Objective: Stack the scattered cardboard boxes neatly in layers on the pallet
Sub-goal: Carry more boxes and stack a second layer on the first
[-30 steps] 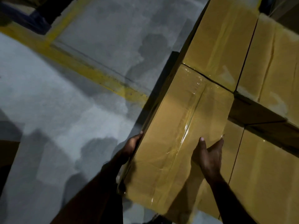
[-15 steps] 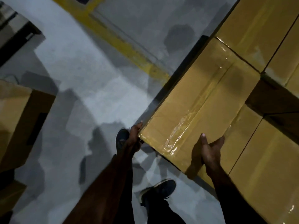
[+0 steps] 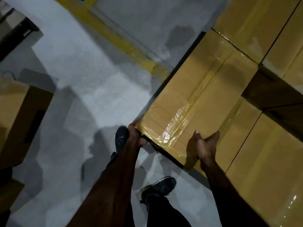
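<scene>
Taped box (image 3: 198, 102) sits on the stacked layer (image 3: 268, 153), long axis running away from the hands up-right, near end overhanging the floor (image 3: 91, 89). Left hand (image 3: 136, 135) grips the near-left corner; right hand (image 3: 205, 146) cups the near edge. Far end abuts a neighbouring box (image 3: 250, 25); a dark gap (image 3: 270, 90) lies open to the right.

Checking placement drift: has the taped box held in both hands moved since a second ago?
No: the taped box still butts the neighbouring stacked box at its far edge, corners lined up as before; only the camera shifted.
</scene>
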